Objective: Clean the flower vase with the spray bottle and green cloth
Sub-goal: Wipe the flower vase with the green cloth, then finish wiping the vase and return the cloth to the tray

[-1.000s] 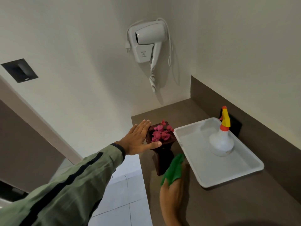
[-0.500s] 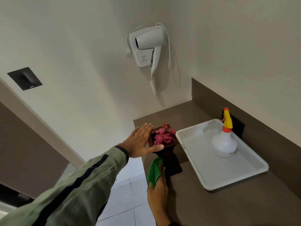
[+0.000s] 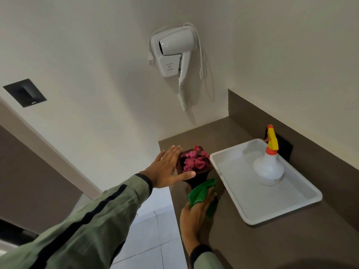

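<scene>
Wiping step in hand: left hand [image 3: 169,167] lies flat, steadying the flower vase [image 3: 194,171]; right hand [image 3: 196,210] presses green cloth [image 3: 202,191] at its six o'clock base. Next, probably wipe the remaining faces.

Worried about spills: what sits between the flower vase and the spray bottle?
In the head view, only the white tray's near rim and bare floor lie between the flower vase and the spray bottle, which stands in the tray.

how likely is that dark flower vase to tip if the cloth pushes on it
Fairly likely: the flower vase looks wide on top and narrow lower down. It probably stays put while the left hand braces its rim and the right hand presses the green cloth low.
</scene>
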`<action>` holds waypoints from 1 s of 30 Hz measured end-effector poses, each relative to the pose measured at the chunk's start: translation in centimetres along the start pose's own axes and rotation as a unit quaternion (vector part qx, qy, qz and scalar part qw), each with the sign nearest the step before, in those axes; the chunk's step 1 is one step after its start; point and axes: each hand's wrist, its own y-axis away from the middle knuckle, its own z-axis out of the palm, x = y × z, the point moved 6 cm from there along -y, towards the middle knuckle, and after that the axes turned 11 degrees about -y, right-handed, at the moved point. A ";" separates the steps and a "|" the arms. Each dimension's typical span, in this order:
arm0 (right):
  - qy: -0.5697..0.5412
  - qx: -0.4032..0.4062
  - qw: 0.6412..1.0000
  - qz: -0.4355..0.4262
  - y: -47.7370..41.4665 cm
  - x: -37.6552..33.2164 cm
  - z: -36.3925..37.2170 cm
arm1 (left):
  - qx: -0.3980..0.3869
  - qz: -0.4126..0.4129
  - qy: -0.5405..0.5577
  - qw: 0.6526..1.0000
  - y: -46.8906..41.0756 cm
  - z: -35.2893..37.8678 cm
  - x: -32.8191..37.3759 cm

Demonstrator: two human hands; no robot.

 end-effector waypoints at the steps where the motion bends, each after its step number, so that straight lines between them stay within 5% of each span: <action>1: 0.012 -0.005 1.000 0.004 0.4 0.4 0.5 | 0.002 0.000 0.000 1.000 0.0 0.0 0.0; 6: 0.065 -0.085 0.994 0.024 3.1 1.8 2.1 | 0.010 0.001 -0.014 1.000 -0.1 0.0 -0.2; 10: 0.001 -0.202 0.975 0.093 3.9 1.0 0.5 | 0.004 -0.015 -0.045 0.999 0.6 -1.1 0.4; 14: -0.016 -0.213 0.971 0.112 1.8 -0.9 -5.3 | 0.148 -0.102 0.066 0.982 5.0 -2.0 1.7; 18: -0.171 -0.171 0.945 0.222 -2.5 -0.9 -12.0 | 0.321 -0.216 0.229 0.893 13.5 1.1 5.8; 21: -0.268 -0.174 0.908 0.270 -5.9 -1.5 -15.2 | 0.191 -0.316 0.426 0.826 13.8 5.4 10.8; 24: -0.281 -0.193 0.898 0.279 -9.1 -2.3 -17.4 | 0.063 -0.319 0.647 0.689 8.9 7.2 16.0; 26: -0.237 -0.187 0.919 0.255 -11.6 -2.6 -18.4 | 0.062 -0.291 0.720 0.627 5.1 6.9 17.9; 28: -0.165 -0.151 0.949 0.222 -14.7 -2.6 -19.6 | 0.073 -0.288 0.691 0.659 1.7 6.5 19.0; 30: -0.090 -0.119 0.969 0.194 -17.1 -2.3 -20.3 | 0.070 -0.291 0.609 0.735 -0.7 6.4 19.7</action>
